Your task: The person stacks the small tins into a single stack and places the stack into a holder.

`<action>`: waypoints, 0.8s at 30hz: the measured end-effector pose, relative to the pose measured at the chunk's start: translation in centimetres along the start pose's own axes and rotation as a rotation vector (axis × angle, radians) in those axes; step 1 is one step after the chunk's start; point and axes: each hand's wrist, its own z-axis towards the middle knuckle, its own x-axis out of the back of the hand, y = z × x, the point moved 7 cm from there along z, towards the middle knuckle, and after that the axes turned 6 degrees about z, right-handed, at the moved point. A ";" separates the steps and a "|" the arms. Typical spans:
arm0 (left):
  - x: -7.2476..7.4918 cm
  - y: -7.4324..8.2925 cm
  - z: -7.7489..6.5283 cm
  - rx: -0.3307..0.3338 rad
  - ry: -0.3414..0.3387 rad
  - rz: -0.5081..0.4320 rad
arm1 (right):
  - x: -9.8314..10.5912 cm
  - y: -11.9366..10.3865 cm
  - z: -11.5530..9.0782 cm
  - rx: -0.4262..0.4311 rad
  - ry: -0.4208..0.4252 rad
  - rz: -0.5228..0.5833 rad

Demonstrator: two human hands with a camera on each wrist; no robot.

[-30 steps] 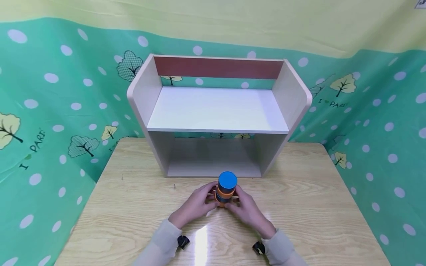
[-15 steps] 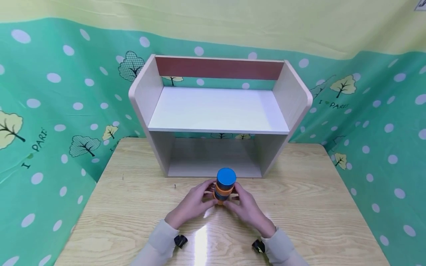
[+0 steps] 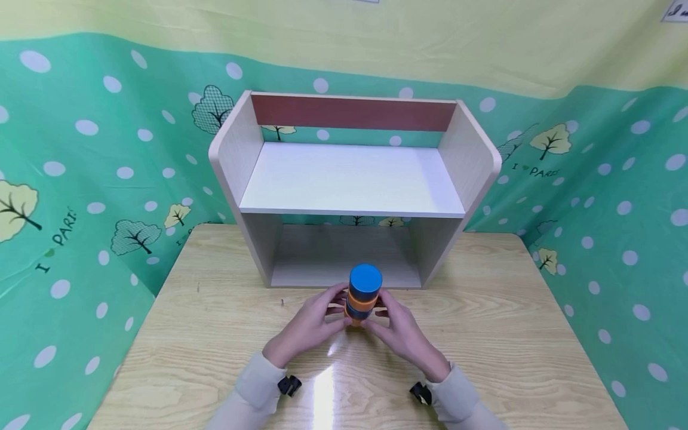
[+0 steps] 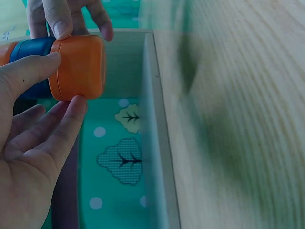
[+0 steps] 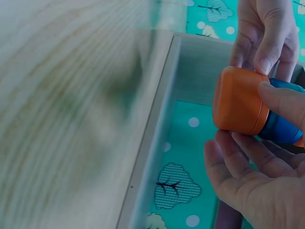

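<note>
Here, a pale shelf point(image 3: 349, 179) stands just behind the blue-and-orange cylinder point(image 3: 362, 297).

L grip point(image 3: 312, 322), R grip point(image 3: 404, 334), cyl point(image 3: 364, 292) held btwn

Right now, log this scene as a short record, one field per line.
Held object: blue-and-orange cylinder, bands from the top blue, orange, blue, orange
Left hand: thumb and fingers grip the cylinder's left side
Right hand: thumb and fingers grip its right side
Cylinder pose: roughly upright, apparently raised above the table
Furniture: pale two-level shelf unit beyond the hands, reddish-brown panel across its upper back
Backdrop: green and yellow cloth with dots and trees
Sleeves: light, a small black device near each cuff
</note>
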 end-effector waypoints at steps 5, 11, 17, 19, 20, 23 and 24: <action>0.5 0.8 0.0 -0.020 0.014 0.006 | 0.4 -0.8 0.1 0.006 -0.003 0.004; 0.8 1.1 0.2 -0.020 0.016 0.014 | 0.8 -1.7 0.0 0.027 -0.005 -0.014; 1.2 1.6 0.2 -0.024 0.017 0.013 | 1.0 -2.2 0.1 0.052 -0.005 -0.025; 1.3 1.8 0.2 -0.028 0.022 0.015 | 1.1 -2.4 0.1 0.062 -0.003 -0.027; 1.4 1.8 0.2 -0.026 0.023 0.018 | 1.2 -2.4 0.1 0.063 -0.001 -0.027; 1.6 2.0 0.2 -0.022 0.028 0.026 | 1.3 -2.7 0.0 0.067 0.006 -0.032; 1.6 2.1 0.2 -0.020 0.029 0.027 | 1.3 -2.8 0.0 0.068 0.008 -0.032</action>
